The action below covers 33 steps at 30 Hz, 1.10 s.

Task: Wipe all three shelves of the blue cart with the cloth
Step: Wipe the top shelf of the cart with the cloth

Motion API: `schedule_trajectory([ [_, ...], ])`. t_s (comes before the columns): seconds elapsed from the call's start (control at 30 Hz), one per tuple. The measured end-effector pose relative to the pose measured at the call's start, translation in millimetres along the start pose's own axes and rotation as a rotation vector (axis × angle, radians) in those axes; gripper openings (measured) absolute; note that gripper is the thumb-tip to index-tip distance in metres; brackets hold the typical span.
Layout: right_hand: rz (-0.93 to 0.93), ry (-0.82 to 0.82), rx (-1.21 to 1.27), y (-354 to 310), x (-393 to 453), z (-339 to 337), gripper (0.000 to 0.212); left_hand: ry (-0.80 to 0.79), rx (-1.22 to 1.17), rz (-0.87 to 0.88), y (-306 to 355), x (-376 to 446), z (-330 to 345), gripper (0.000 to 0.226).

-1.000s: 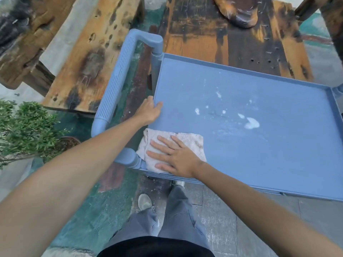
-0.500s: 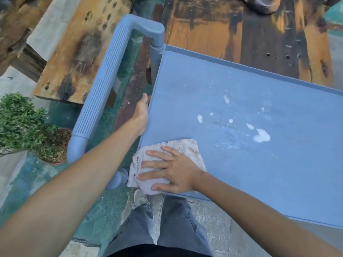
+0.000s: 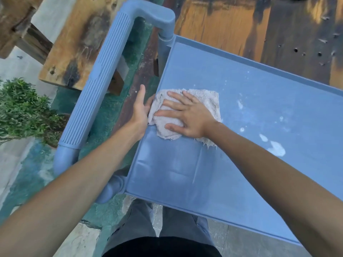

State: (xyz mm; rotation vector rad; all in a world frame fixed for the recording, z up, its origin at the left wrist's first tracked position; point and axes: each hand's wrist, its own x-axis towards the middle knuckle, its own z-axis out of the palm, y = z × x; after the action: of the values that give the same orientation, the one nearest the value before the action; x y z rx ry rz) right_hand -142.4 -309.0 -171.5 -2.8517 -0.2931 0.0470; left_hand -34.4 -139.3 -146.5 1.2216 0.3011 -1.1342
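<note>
cloth (image 3: 187, 110) on cart top shelf (image 3: 241, 164), handle (image 3: 98, 80) left

Only the top shelf (image 3: 241, 112) of the blue cart (image 3: 111, 75) is seen; its right end is cut off by the frame edge, and the lower shelves are hidden beneath it. The middle of the cloth (image 3: 207, 98) is covered by the right hand (image 3: 187, 115). The left hand (image 3: 140, 108) is partly concealed at the shelf rim, so its grip probably cannot be judged.
</note>
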Motion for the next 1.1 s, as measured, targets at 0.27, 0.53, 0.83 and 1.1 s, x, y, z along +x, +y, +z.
schedule_trajectory([
  [0.27, 0.108, -0.025, 0.008, 57.7, 34.2, -25.9, 0.051, -0.065, 0.058, 0.093, -1.5, -0.6, 7.2, 0.046],
  [0.53, 0.338, -0.018, -0.002, 96.7, 69.3, -47.1, 0.057, 0.230, 0.545, 0.162, 7.1, 9.2, 23.3, 0.065],
  [0.83, 0.333, -0.018, -0.026, 91.8, 68.7, -50.5, 0.056, 0.811, 1.467, 0.444, 26.2, 55.4, 89.0, 0.051],
  [1.1, 0.340, -0.012, -0.066, 90.1, 67.6, -49.0, 0.059, 0.664, 1.586, 0.707, -46.4, 52.9, 103.9, 0.080],
])
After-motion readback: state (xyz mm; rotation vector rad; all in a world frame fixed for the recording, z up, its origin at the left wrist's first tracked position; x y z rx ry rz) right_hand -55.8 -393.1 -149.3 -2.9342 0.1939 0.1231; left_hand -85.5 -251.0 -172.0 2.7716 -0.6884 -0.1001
